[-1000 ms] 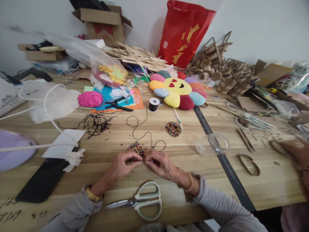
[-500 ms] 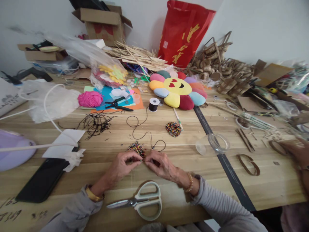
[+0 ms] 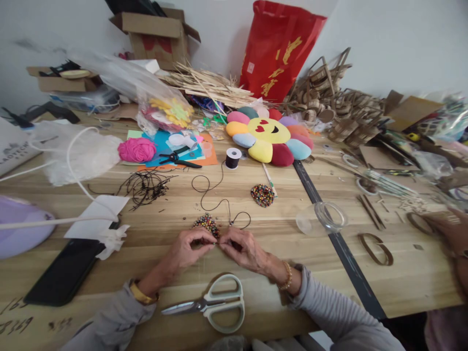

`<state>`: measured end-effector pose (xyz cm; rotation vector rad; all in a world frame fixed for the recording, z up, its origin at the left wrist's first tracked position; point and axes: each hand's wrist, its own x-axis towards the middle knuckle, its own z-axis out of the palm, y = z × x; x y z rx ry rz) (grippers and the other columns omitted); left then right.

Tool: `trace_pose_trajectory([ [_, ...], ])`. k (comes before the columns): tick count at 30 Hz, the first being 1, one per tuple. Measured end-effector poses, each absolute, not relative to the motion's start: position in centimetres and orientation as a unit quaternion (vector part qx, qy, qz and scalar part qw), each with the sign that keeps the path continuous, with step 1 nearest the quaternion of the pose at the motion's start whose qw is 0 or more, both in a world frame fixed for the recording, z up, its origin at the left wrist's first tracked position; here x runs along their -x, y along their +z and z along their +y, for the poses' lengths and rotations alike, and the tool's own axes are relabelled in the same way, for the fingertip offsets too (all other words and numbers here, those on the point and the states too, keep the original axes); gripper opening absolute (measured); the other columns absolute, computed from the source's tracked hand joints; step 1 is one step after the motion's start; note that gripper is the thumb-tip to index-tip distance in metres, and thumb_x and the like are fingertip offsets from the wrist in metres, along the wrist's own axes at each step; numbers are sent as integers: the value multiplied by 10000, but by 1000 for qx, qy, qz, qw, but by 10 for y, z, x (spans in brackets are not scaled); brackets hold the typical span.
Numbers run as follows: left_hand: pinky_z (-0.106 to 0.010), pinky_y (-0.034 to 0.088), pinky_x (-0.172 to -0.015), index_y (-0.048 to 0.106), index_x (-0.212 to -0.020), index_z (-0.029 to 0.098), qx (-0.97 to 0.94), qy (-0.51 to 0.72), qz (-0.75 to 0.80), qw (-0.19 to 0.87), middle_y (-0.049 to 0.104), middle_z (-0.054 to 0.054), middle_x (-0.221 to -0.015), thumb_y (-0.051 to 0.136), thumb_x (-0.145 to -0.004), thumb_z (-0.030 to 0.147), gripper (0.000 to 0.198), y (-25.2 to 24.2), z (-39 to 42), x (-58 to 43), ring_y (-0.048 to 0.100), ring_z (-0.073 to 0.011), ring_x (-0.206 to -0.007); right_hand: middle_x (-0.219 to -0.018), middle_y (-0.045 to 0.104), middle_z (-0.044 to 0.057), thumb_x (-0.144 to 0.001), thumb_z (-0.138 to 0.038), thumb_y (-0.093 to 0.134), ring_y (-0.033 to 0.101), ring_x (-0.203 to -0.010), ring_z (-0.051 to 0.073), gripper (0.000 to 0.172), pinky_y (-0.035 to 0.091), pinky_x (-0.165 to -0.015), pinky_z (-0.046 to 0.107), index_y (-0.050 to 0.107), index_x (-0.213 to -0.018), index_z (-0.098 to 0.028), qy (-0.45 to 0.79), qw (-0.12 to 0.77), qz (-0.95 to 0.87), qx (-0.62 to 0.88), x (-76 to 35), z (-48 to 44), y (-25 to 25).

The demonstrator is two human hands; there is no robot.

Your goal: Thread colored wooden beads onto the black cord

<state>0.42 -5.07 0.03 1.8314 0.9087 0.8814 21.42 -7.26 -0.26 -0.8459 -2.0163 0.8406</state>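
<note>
My left hand [image 3: 186, 251] is closed in a pinch on a small bead at its fingertips. Just right of it, my right hand [image 3: 245, 249] pinches the thin black cord [image 3: 216, 208], and the fingertips of both hands almost meet. The cord loops from behind my right hand back to a spool [image 3: 233, 158]. Loose multicoloured beads [image 3: 206, 224] lie in a small heap right behind my fingers. Farther back rests a coiled string of beads [image 3: 262, 195]. Scissors with pale handles [image 3: 223, 303] lie in front of my hands, their blades pointing left.
Left stand a black phone [image 3: 62, 273], tangled black cord [image 3: 146, 187] and pink yarn [image 3: 136, 149]. Behind are pliers [image 3: 179, 158] and a flower cushion [image 3: 269, 134]. A clear tape roll [image 3: 332, 217] lies on a dark strip [image 3: 353, 273]. Another person's hand [image 3: 455, 229] is at the right edge.
My hands stay in nearly the same place, with only a slight shift of the fingertips at the bead. Nothing else has visibly moved.
</note>
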Motion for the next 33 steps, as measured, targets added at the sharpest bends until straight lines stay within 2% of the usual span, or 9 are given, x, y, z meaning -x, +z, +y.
trace_pose_trajectory([
  [12,-266,554,-713,752,-768,155,-732,346,370,455,767,-67,-769,660,-784,180,96,-1,-51,-5,695,-173,-702,-788,637,48,-964,-229,527,588,-714,138,137,478,-655,234,602,-870,-163,335,393,-793,323,-214,-73,-3],
  [33,-265,548,-732,747,-769,163,-726,331,391,459,770,-55,-781,650,-759,153,99,-1,-52,-5,689,-170,-705,-839,653,73,-987,-244,496,605,-773,154,147,503,-713,264,597,-919,-162,335,392,-800,306,-216,-72,-4],
])
